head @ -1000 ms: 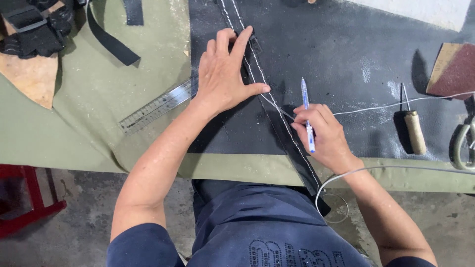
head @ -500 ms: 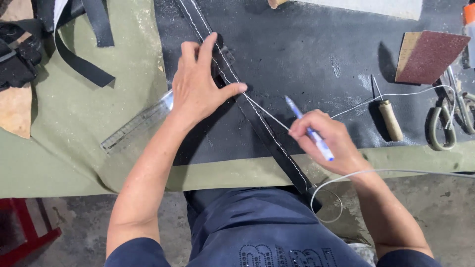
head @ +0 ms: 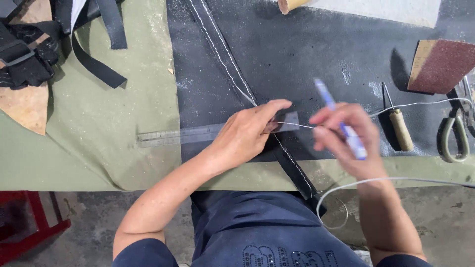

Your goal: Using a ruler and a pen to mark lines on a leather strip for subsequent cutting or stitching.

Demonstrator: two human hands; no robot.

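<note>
My left hand (head: 250, 133) grips a clear ruler (head: 173, 135) and holds it across a black stitched strap (head: 232, 74) that runs diagonally over a dark sheet (head: 307, 54). My right hand (head: 349, 138), blurred by motion, holds a blue and white pen (head: 341, 126) just right of the ruler's end, above the sheet. A thin white thread (head: 420, 104) runs from between my hands toward the right.
A wooden-handled awl (head: 398, 127), scissors (head: 452, 133) and a reddish sanding block (head: 440, 64) lie at the right. Black webbing straps (head: 94, 54) and a brown leather piece (head: 24, 109) sit on olive cloth (head: 99, 163) at the left. A white cord (head: 376, 183) loops over the table's front edge.
My left hand left the flat press on the strap, took the ruler and slid it right across the strap. My right hand lifted the pen off the strap.
</note>
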